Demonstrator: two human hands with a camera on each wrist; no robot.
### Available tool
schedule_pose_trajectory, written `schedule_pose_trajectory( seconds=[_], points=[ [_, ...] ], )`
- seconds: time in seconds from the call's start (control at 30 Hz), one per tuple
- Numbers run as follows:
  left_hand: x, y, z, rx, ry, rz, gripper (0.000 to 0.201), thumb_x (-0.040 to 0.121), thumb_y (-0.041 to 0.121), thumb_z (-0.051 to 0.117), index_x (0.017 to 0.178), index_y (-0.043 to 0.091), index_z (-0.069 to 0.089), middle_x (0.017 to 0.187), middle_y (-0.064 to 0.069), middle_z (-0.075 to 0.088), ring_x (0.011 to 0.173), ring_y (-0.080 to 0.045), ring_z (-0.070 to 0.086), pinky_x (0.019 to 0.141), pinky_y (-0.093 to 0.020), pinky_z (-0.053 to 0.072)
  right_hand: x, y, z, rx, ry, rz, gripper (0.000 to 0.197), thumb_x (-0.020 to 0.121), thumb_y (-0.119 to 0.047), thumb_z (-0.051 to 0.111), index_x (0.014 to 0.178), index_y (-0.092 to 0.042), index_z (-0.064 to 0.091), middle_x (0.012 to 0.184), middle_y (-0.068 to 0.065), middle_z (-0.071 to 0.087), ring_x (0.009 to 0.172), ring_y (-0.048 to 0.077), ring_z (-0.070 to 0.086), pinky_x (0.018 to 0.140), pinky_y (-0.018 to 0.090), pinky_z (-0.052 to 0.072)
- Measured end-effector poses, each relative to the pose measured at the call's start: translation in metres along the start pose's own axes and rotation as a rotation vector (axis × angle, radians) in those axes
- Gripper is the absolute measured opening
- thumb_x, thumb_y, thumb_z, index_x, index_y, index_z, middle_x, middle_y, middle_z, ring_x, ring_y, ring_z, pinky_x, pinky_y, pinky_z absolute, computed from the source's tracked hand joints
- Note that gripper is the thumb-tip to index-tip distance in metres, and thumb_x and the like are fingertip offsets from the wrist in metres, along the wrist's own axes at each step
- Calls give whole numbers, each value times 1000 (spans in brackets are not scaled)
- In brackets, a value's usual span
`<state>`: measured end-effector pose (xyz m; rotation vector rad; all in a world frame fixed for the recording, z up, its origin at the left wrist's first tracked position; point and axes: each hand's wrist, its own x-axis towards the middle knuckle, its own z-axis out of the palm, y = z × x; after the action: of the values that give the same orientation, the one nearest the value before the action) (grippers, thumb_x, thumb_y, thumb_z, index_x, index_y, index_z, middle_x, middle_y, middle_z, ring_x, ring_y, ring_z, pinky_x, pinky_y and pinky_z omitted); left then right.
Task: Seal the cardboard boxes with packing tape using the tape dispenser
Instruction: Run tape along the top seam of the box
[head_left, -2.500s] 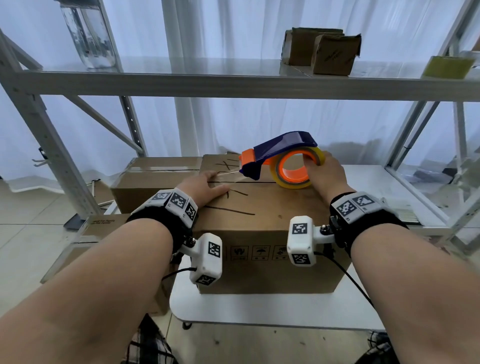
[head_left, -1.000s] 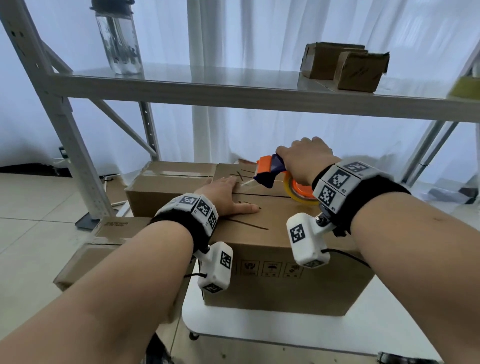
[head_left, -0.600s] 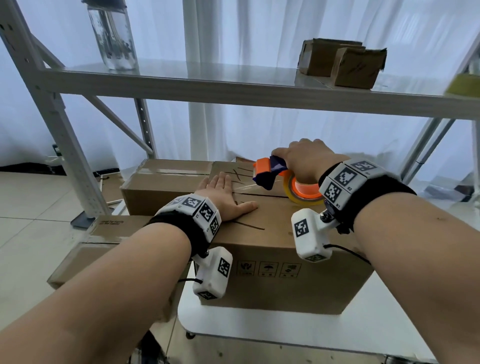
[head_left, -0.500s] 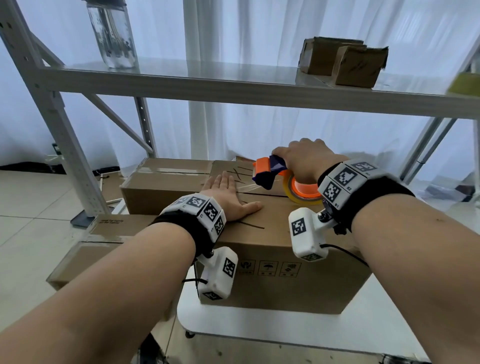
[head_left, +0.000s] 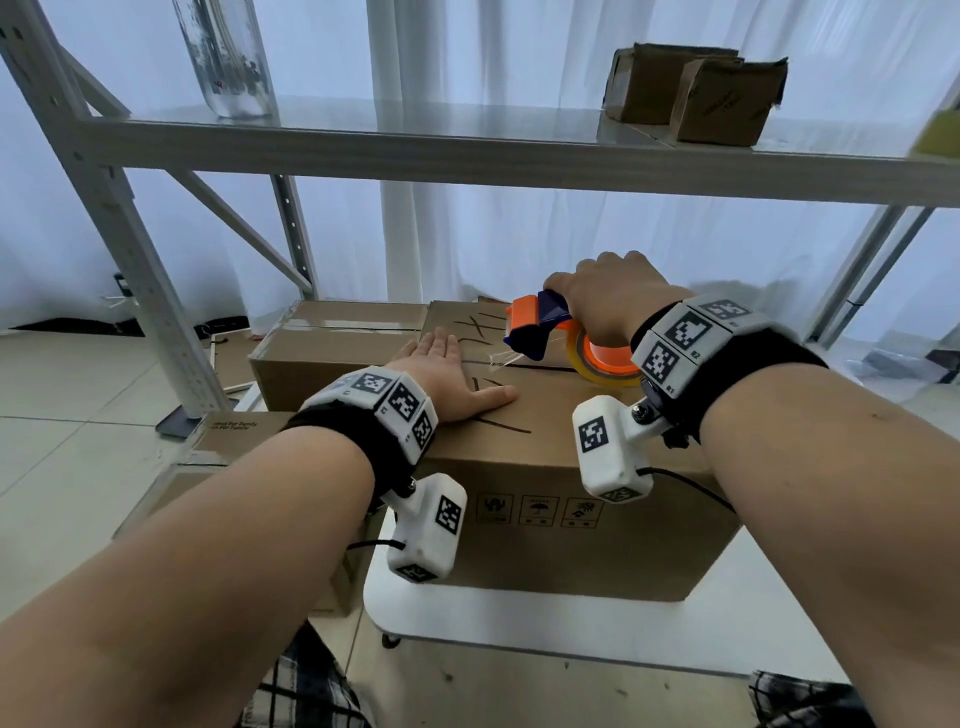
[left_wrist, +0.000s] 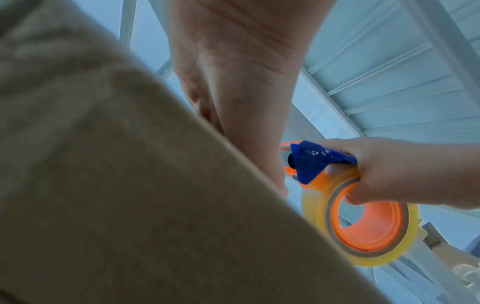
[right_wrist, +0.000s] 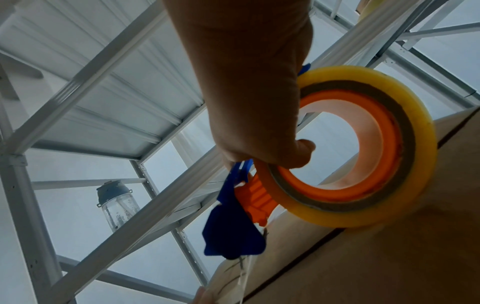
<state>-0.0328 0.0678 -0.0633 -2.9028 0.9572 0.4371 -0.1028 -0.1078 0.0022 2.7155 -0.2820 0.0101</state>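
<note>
Bracing the cardboard box (head_left: 545, 447) with your flat left hand (head_left: 449, 376), your right hand (head_left: 605, 299) grips the tape dispenser (head_left: 550, 327); next, stick its loose tape end down.

The cardboard box (head_left: 550, 467) is brown, with black pen strokes on its top and small printed handling symbols on its near side; its top flaps are closed and a dark centre seam runs under the right hand (head_left: 608, 296). The tape dispenser (head_left: 540, 325), blue with an orange front and an orange hub, carries a roll of yellowish clear tape (head_left: 597, 364) resting on that seam, a loose strip trailing toward the left hand (head_left: 447, 379), which lies flat on the box top.
</note>
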Motion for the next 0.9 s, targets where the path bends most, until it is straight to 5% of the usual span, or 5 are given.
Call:
schedule_pose_trajectory(
  seconds=[0.2, 0.4, 0.9],
  points=[
    [9, 30, 5, -43, 24, 71, 101, 84, 79, 25, 151, 10, -7, 159, -6, -11, 147, -17, -8, 117, -34, -5, -1, -1, -1, -29, -5, -11, 47, 91, -10, 49, 135, -26, 40, 114, 8, 54, 106, 28, 48, 84, 36, 32],
    [8, 24, 8, -64, 44, 92, 100, 84, 78, 24, 152, 13, -8, 159, -4, -12, 147, -16, -8, 117, -33, -5, 0, 2, -8, -26, -29, -24, 49, 92, -10, 45, 135, -32, 39, 102, 6, 52, 88, 25, 44, 76, 34, 32],
    [7, 22, 10, -59, 59, 111, 99, 84, 78, 21, 151, 12, -8, 159, -4, -12, 147, -15, -7, 116, -31, -5, -26, 51, -5, -33, -45, 13, 59, 90, -14, 47, 142, -36, 29, 95, 3, 47, 84, 23, 46, 73, 34, 35]
  ],
)
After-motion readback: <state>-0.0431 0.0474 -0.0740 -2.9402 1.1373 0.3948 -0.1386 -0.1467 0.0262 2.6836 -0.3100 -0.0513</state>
